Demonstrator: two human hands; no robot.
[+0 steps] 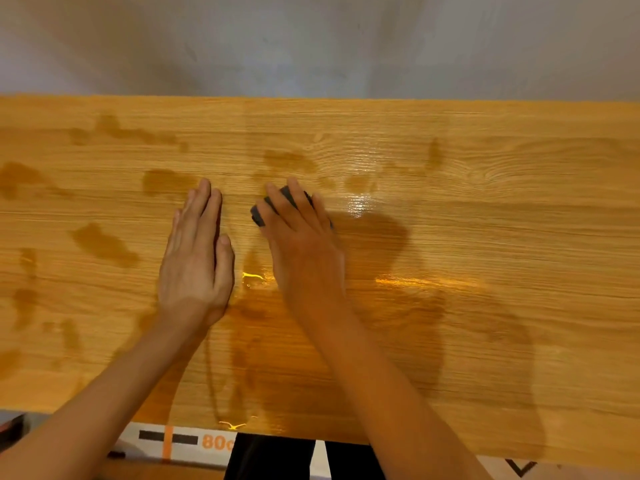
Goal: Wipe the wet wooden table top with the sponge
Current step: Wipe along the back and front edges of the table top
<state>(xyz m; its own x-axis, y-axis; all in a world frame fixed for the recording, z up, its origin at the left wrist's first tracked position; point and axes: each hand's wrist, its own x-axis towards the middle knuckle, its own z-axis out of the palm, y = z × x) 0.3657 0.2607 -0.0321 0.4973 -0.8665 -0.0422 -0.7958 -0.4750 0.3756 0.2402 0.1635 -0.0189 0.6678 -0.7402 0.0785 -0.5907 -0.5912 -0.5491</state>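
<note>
The wooden table top (485, 209) fills the view, with dark wet patches across its left half and middle and a shiny wet streak right of centre. A dark grey sponge (258, 213) lies near the middle, mostly covered by my right hand (301, 237), which presses down on it with straight fingers spread over its top. Only the sponge's left end and far edge show between the fingers. My left hand (197, 251) rests flat on the wood just left of the sponge, fingers together and straight, holding nothing.
A grey wall (311, 43) rises directly behind the table's far edge. Below the near edge lies a white sheet with an orange "80" mark (214, 441), along with dark trouser legs (277, 459). Wet patches (104, 244) dot the left side.
</note>
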